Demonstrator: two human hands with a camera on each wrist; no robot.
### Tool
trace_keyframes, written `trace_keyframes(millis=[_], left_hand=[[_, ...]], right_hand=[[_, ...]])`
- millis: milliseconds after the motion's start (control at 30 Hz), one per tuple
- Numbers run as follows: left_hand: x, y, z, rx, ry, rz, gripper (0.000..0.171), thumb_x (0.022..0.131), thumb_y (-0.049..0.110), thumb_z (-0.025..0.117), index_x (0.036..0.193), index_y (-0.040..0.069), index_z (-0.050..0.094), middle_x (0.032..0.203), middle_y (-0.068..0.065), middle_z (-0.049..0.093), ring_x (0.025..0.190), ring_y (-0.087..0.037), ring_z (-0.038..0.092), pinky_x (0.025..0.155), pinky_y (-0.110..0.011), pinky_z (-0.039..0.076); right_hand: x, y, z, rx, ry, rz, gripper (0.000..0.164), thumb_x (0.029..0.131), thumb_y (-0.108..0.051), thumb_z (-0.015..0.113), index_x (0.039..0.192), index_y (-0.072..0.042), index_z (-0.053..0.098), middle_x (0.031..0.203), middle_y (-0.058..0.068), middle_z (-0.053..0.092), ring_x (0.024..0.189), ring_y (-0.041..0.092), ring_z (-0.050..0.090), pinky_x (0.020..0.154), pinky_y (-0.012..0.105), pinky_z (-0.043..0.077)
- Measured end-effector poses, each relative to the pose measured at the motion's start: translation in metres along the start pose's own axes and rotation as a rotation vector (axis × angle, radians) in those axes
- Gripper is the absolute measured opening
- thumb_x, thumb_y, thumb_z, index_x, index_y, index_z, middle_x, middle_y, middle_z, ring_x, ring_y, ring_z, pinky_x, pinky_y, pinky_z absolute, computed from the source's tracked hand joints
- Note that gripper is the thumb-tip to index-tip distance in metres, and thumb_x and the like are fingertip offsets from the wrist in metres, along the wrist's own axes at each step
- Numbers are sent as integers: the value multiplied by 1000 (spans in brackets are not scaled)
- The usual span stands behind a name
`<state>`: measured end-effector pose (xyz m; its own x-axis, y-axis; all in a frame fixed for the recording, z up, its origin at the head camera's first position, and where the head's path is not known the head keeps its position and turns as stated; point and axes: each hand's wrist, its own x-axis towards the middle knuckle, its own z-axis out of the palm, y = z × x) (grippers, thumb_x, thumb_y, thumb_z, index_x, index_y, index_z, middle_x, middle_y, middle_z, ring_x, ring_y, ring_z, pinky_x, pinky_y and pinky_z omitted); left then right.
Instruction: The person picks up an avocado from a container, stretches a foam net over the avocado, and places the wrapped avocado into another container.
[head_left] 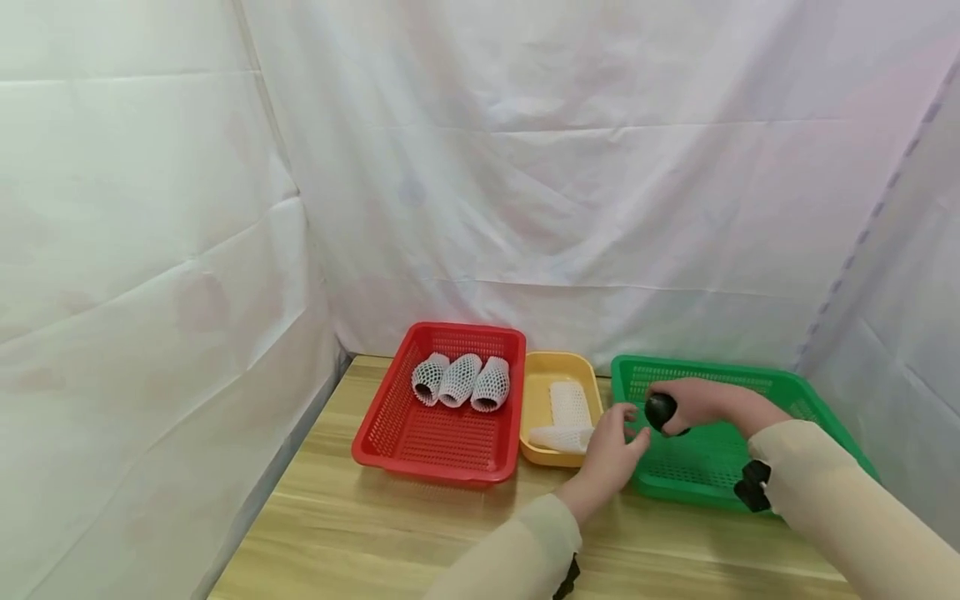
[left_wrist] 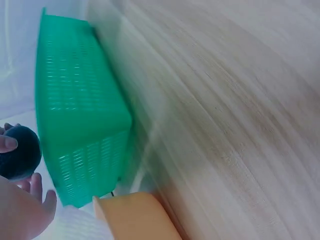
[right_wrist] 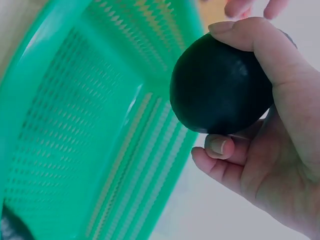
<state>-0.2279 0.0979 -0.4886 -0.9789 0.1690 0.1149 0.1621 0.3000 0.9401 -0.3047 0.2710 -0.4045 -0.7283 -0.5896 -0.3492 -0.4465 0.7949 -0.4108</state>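
Observation:
My right hand (head_left: 697,402) grips a smooth, dark, oval fruit (head_left: 660,410) over the left side of the green basket (head_left: 705,492). In the right wrist view, the thumb presses on top of the fruit (right_wrist: 220,85) while curled fingers support it from below. My left hand (head_left: 609,457) is close to the fruit's left, between the yellow tray (head_left: 540,367) and the green basket, its fingers apart and holding nothing. The left wrist view shows the left hand (left_wrist: 22,210) just beneath the fruit. White foam net sleeves (head_left: 570,404) lie in the yellow tray.
A red basket (head_left: 442,467) at the left holds three dark items in white foam nets (head_left: 460,381). Another dark item (right_wrist: 14,227) shows at the corner of the right wrist view, inside the green basket. White cloth walls (head_left: 525,208) enclose the wooden table (head_left: 360,533).

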Motion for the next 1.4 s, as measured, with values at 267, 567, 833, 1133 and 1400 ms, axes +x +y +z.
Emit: trace_keyframes(millis=[267, 567, 833, 1133, 1400], left_hand=[[-2, 7, -15, -286, 59, -211, 50, 91, 37, 68, 136, 22, 52, 126, 6, 55, 110, -15, 57, 85, -33, 51], [-9, 12, -40, -431, 167, -292, 49, 86, 32, 74, 131, 21, 57, 123, -2, 55, 102, -20, 59, 86, -40, 51], [-21, 5, -58, -729, 245, -276, 38, 92, 18, 59, 124, 3, 46, 115, -17, 61, 93, -28, 67, 85, -43, 54], [-34, -5, -69, -836, 193, -341, 43, 93, 19, 53, 130, -1, 48, 113, -20, 60, 81, -34, 69, 80, -48, 55], [-43, -26, -79, -749, -40, -378, 47, 90, 14, 57, 132, -3, 46, 117, -21, 58, 92, -38, 68, 90, -57, 48]], right_hand=[[12, -40, 5, -176, 83, -119, 43, 78, -28, 80, 113, -13, 59, 101, -2, 60, 84, 16, 58, 71, 37, 50], [14, -62, 19, -173, 270, -146, 65, 76, -36, 83, 126, -5, 56, 111, 9, 60, 97, 29, 60, 78, 48, 52], [11, -73, 43, 66, 451, -213, 74, 77, -21, 84, 138, 0, 46, 129, 20, 52, 110, 35, 55, 79, 47, 52], [-1, -73, 78, 332, 504, -244, 68, 81, -4, 78, 140, 0, 44, 126, 21, 47, 92, 24, 60, 71, 32, 56], [-11, -66, 110, 388, 530, -232, 67, 78, 1, 79, 136, -5, 47, 124, 18, 48, 90, 21, 64, 74, 36, 56]])
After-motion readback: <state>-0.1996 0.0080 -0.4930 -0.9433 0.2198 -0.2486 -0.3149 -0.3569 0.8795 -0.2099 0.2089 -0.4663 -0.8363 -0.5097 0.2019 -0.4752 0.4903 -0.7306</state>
